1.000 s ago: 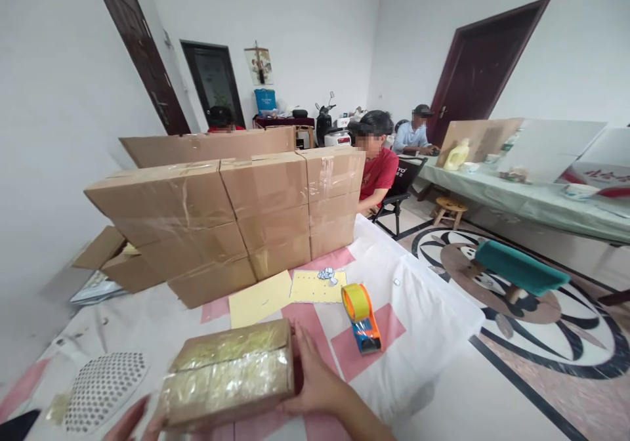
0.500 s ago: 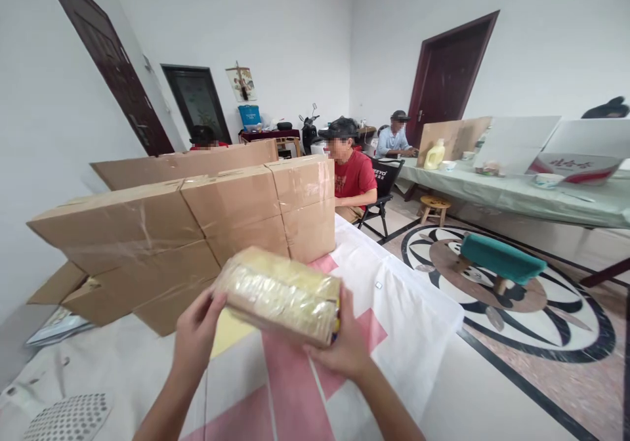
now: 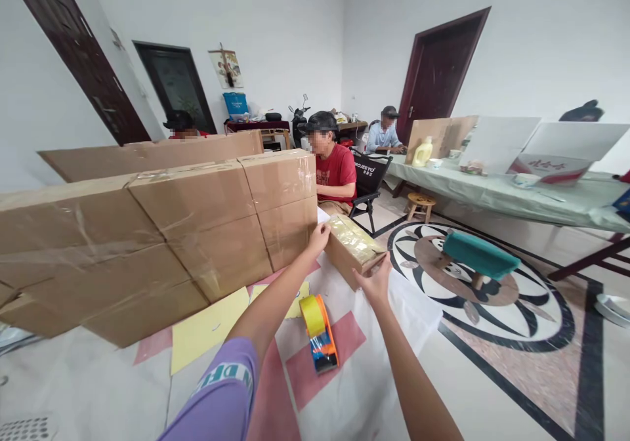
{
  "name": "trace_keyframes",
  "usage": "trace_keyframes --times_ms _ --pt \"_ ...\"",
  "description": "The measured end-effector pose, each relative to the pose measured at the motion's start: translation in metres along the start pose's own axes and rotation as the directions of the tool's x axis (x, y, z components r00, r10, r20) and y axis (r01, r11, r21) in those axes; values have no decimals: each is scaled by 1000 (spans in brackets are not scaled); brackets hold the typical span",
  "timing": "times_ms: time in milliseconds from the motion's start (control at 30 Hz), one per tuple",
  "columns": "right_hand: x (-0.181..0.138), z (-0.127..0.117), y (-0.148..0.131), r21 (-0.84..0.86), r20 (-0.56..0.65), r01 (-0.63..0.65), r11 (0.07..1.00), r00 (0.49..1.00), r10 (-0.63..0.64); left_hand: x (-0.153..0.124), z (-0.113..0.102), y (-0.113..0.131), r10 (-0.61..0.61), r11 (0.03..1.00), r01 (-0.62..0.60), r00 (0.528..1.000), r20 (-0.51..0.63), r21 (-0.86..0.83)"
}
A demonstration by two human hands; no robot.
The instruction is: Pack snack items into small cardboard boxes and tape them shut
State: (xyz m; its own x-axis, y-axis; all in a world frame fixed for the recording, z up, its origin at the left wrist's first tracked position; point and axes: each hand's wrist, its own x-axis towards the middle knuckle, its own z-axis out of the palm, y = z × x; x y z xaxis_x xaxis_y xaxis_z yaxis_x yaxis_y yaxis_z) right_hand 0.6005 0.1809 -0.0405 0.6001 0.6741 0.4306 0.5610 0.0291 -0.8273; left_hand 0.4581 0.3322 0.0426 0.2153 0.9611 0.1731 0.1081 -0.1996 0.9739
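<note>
Both arms stretched out: the taped parcel (image 3: pixel 353 249) sits pinched end to end, left hand (image 3: pixel 318 237) closed on its far end, right hand (image 3: pixel 377 282) cupping the near one, a steadying grip. Stacked cartons (image 3: pixel 207 224) left of it; tape dispenser (image 3: pixel 319 333) on the desk (image 3: pixel 364 388), nearer the body.

White walls (image 3: pixel 275 14) are broken by three dark doors (image 3: pixel 436 67). A patterned medallion (image 3: pixel 492 296) is set into the pale floor. A long table (image 3: pixel 516 195) under green cloth is placed at right, with a stool (image 3: pixel 420 201) beside it.
</note>
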Motion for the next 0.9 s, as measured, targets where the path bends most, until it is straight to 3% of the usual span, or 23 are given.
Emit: trace_keyframes --times_ms 100,200,300,400,500,600,667,767,800,833,900 --pt "3 22 10 -44 -25 -84 995 996 83 -26 -8 -22 -81 996 80 996 30 38" --pt "9 32 7 -60 -26 -80 995 997 79 -79 -58 -47 -130 991 127 990 56 42" --pt "7 28 -4 -120 2 -126 985 992 127 -148 -152 -71 -195 979 197 980 -33 47" --pt "-5 22 -34 -189 -66 -139 972 990 128 -223 -270 -84 -265 957 286 925 -274 40" --pt "-32 34 -91 -123 -76 185 975 978 -195 -294 -380 -86 -292 937 348 797 -529 6" --pt "-81 70 -173 113 97 536 837 832 -546 -346 -461 -86 -269 932 362 665 -696 -15" --pt "-126 105 -228 335 282 605 722 667 -690 -365 -498 -88 -237 935 356 601 -763 -10" --pt "-201 166 -295 632 471 509 585 347 -811 -371 -540 -98 -188 943 334 546 -816 6" --pt "-225 189 -312 692 499 452 564 266 -825 -367 -553 -101 -176 946 325 537 -825 9" --pt "-249 212 -326 727 524 394 563 212 -825 -361 -566 -105 -167 949 316 530 -831 11" --pt "-288 264 -348 724 602 281 630 188 -776 -340 -593 -109 -151 953 304 514 -845 15"
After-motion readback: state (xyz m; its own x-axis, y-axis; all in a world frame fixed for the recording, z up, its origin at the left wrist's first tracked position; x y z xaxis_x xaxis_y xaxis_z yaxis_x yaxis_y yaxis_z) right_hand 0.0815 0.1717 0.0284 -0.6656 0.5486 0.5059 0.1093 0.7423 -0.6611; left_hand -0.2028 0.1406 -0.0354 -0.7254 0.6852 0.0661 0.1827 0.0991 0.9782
